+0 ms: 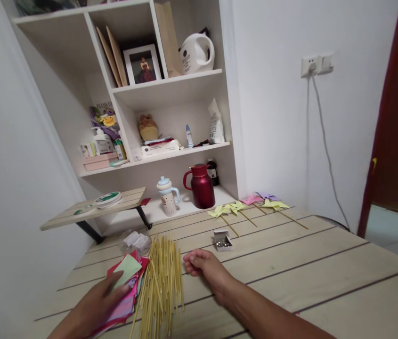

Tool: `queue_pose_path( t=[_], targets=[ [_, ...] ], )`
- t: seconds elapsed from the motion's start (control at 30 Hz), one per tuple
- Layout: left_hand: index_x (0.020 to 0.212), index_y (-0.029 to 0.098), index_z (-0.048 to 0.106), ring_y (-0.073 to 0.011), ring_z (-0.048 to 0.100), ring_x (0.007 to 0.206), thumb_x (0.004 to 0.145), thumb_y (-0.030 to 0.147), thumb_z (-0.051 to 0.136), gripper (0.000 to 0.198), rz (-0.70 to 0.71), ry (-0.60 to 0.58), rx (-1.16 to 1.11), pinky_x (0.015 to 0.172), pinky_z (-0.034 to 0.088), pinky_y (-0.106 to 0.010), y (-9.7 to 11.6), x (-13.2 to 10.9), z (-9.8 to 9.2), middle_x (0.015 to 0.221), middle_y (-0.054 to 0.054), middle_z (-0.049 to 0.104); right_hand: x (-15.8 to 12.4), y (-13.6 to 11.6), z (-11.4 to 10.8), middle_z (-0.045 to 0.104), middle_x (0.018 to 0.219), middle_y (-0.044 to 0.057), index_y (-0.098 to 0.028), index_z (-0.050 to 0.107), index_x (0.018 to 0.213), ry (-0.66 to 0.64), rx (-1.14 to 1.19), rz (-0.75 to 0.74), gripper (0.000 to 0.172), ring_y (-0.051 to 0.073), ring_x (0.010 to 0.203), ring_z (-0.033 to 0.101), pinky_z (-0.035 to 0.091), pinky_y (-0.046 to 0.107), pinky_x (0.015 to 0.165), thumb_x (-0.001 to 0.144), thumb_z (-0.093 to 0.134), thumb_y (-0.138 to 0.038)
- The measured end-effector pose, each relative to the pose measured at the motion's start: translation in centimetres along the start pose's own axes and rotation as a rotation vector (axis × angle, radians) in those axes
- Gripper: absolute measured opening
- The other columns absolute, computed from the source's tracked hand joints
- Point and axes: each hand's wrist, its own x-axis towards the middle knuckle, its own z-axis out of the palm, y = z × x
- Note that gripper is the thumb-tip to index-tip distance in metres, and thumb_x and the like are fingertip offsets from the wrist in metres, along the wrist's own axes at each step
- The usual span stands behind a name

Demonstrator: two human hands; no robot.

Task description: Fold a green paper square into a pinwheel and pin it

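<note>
My left hand point(105, 294) is over a loose stack of coloured paper sheets point(123, 308), mostly pink, red and purple. Its thumb and fingers close around a light green paper sheet point(128, 269) at the top. Just right of the stack lies a big bundle of thin yellowish sticks point(161, 282). My right hand point(204, 266) rests on the table beside the sticks, fingers curled in, with nothing visible in them. Beyond it stands a small open box of metal pins point(223, 244). Several paper pinwheels on sticks, including a yellow pinwheel point(274, 205), lie farther back.
A clear plastic container point(137, 241) sits behind the paper stack. Left of it, a small raised wooden stand point(128, 195) holds round coasters. A red thermos jug point(202, 186) and a child's cup point(168, 197) stand on the lowest shelf. The slatted table point(308, 282) extends right.
</note>
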Motion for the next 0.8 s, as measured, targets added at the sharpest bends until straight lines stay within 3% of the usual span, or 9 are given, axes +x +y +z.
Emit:
queue_pose_path(
  t=[0.17, 0.3, 0.47, 0.67, 0.8],
  targets=[
    [0.132, 0.006, 0.057, -0.0324, 0.055, 0.125, 0.063, 0.061, 0.058, 0.088, 0.012, 0.008, 0.024, 0.108, 0.038, -0.041, -1.0, -0.1, 0.3, 0.137, -0.017, 0.057, 0.1, 0.1, 0.0, 0.068, 0.066, 0.003, -0.014, 0.069, 0.070, 0.001, -0.002, -0.001, 0.020, 0.013, 0.060, 0.057, 0.040, 0.026, 0.062, 0.064, 0.077, -0.031],
    [0.124, 0.006, 0.064, -0.0323, 0.056, 0.124, 0.068, 0.059, 0.050, 0.078, 0.014, 0.042, 0.018, 0.110, 0.035, -0.043, -1.5, 0.4, 0.2, 0.132, -0.017, 0.061, 0.2, 0.2, -0.1, 0.068, 0.067, 0.003, -0.014, 0.070, 0.071, -0.003, -0.003, -0.003, 0.020, 0.013, 0.060, 0.057, 0.041, 0.026, 0.063, 0.064, 0.076, -0.032],
    [0.117, 0.006, 0.068, -0.0332, 0.059, 0.120, 0.074, 0.059, 0.043, 0.073, 0.024, 0.065, -0.012, 0.110, 0.035, -0.046, -0.6, 0.1, -0.4, 0.127, -0.017, 0.065, 0.2, 0.4, -0.3, 0.069, 0.069, 0.004, -0.013, 0.070, 0.073, -0.010, -0.008, 0.004, 0.023, 0.012, 0.061, 0.058, 0.041, 0.026, 0.064, 0.064, 0.077, -0.033],
    [0.093, 0.020, 0.078, -0.0318, 0.068, 0.105, 0.080, 0.052, 0.043, 0.050, 0.075, 0.157, -0.047, 0.099, 0.047, -0.042, -0.4, 0.4, -0.4, 0.109, -0.011, 0.075, 0.4, 0.5, -0.3, 0.068, 0.069, 0.003, -0.012, 0.070, 0.074, -0.009, 0.000, 0.007, 0.023, 0.011, 0.061, 0.058, 0.042, 0.025, 0.064, 0.065, 0.077, -0.032],
    [0.095, 0.022, 0.078, -0.0339, 0.064, 0.113, 0.076, 0.052, 0.046, 0.048, 0.075, 0.311, -0.020, 0.099, 0.046, -0.044, -1.3, 1.0, -0.5, 0.117, -0.012, 0.072, 0.4, 0.6, -0.3, 0.068, 0.070, 0.003, -0.012, 0.070, 0.075, -0.010, 0.003, 0.001, 0.020, 0.011, 0.061, 0.057, 0.042, 0.025, 0.063, 0.066, 0.075, -0.029]
  ],
)
